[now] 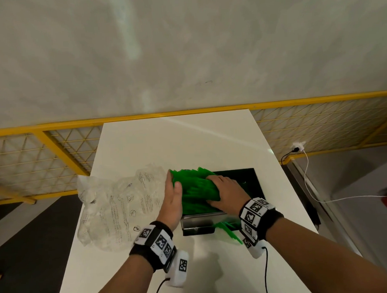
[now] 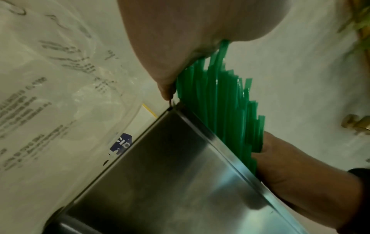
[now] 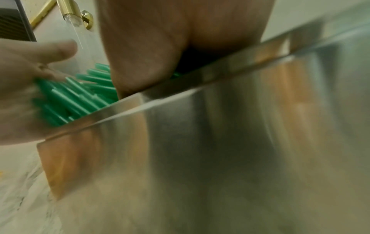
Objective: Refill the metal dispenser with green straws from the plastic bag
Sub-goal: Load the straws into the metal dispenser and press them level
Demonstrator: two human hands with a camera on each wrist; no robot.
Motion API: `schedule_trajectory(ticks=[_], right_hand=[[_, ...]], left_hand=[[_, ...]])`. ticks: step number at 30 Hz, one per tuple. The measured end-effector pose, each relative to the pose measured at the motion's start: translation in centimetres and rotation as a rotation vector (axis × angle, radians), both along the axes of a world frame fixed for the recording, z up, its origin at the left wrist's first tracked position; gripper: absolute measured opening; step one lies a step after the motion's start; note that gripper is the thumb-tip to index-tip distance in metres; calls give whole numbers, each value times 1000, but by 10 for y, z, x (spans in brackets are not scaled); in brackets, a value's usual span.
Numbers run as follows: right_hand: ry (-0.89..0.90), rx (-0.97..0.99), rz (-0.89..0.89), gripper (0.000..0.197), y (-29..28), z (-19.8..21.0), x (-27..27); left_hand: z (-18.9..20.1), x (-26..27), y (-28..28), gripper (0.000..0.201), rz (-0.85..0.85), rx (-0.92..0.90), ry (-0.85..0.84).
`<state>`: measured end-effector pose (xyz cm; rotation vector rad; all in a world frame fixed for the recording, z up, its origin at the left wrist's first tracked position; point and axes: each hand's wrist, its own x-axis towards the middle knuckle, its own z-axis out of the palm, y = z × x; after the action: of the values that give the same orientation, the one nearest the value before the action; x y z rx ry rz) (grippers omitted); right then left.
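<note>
The metal dispenser (image 1: pixel 204 220) stands open on the white table (image 1: pixel 177 142), its steel wall filling the wrist views (image 2: pixel 180 174) (image 3: pixel 240 142). A thick pile of green straws (image 1: pixel 194 190) lies in its top and sticks out over the left rim (image 2: pixel 224 102) (image 3: pixel 80 95). My left hand (image 1: pixel 172 197) has straight fingers, and its palm presses flat against the straws' left ends (image 3: pixel 20 79). My right hand (image 1: pixel 224 189) lies on top of the pile, fingers and thumb curved over it. The clear plastic bag (image 1: pixel 115 204) lies crumpled and flat to the left.
A few loose green straws (image 1: pixel 229 232) lie on the table in front of the dispenser. A yellow mesh fence (image 1: pixel 56 146) runs behind the table. A white cable (image 1: pixel 307 175) hangs at the right, off the table.
</note>
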<state>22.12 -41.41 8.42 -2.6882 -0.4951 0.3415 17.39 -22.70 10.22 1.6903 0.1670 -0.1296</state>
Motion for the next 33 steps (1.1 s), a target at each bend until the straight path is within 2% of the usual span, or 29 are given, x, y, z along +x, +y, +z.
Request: schedule_trajectory(ticks=[6,9,14,17,19,23,26,28,30,31,33], right_hand=[[13,-12,40,63,1,16,5],[3,-83,62,67,3,21,2],[-5,-221,66,78,14,16,-2],[22,-274,50,84,12,16,2],[33,-286,38,86,9,15,2],[101,-172,17,89,2,17,0],[173,61,12,92,-10,22,-5],[154,247,-12,87,-21,26,-12],[31,385,-80,68,-32,26,-22],[-44,411,-108,55,-37,25,-27],[-90,346,-102,36,-42,20,-36]], left_hand=[[-13,5,-4,47,199,-16,-32],[-16,6,-8,37,211,-17,-26],[-15,5,-4,51,22,121,-23],[-10,3,-2,55,80,99,-110],[-8,5,-5,64,60,123,-168],[-11,9,-7,74,-144,423,-113],[-12,8,-3,69,-153,438,-135],[-11,3,-2,69,-27,338,-180],[-10,-1,-2,69,161,208,-149],[-9,-3,-3,65,238,176,-117],[-11,-6,-2,53,328,236,-76]])
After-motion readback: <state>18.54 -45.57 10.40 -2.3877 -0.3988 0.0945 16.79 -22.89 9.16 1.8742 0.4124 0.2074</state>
